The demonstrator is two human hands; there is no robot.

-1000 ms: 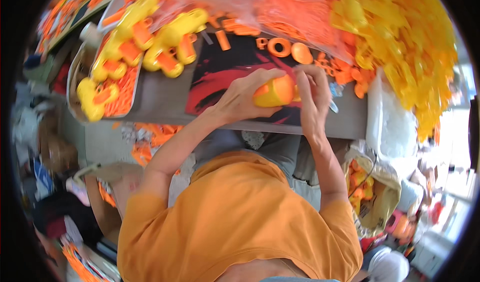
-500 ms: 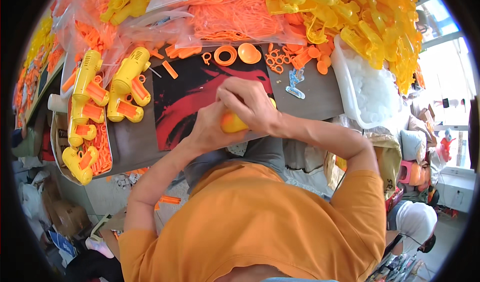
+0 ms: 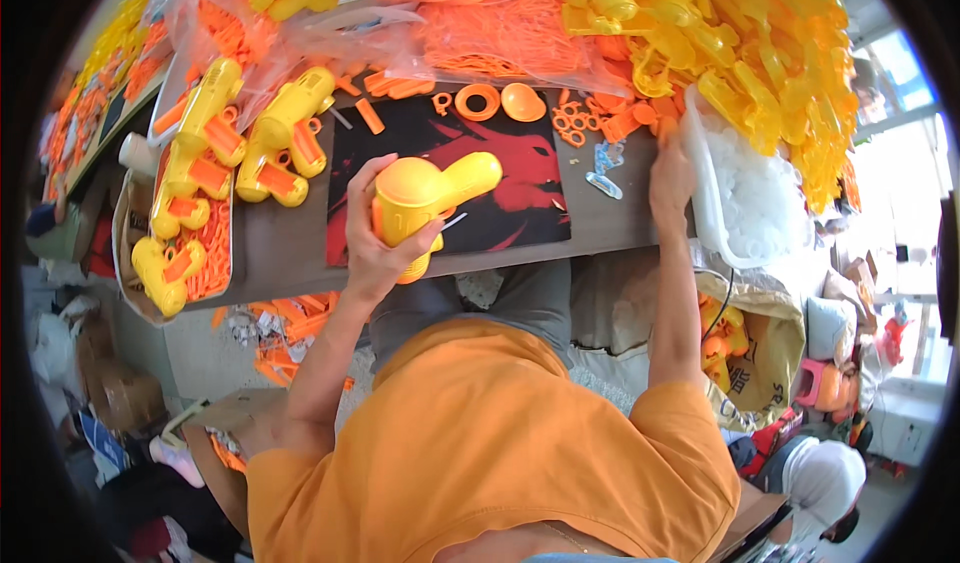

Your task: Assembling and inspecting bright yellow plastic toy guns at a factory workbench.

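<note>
My left hand (image 3: 368, 245) grips a yellow plastic toy gun body (image 3: 432, 195) and holds it just above the black and red mat (image 3: 505, 188) on the grey table (image 3: 290, 248). My right hand (image 3: 672, 171) is stretched out to the right. It rests at the rim of a white tub (image 3: 745, 193) of clear white parts, beside a heap of small orange pieces (image 3: 610, 118). Whether it holds anything I cannot tell. An orange ring (image 3: 477, 101) and an orange cap (image 3: 523, 103) lie at the far edge of the mat.
Finished yellow and orange toy guns (image 3: 265, 133) lie at the left, several in a cardboard tray (image 3: 185, 238). Bags of orange parts (image 3: 490, 23) and a heap of yellow shells (image 3: 760, 53) fill the back. A sack of parts (image 3: 745, 348) stands at my right.
Both hands were together on the yellow body over the mat. Now only the left holds it, and the right hand has moved out to the right, to the white tub.
</note>
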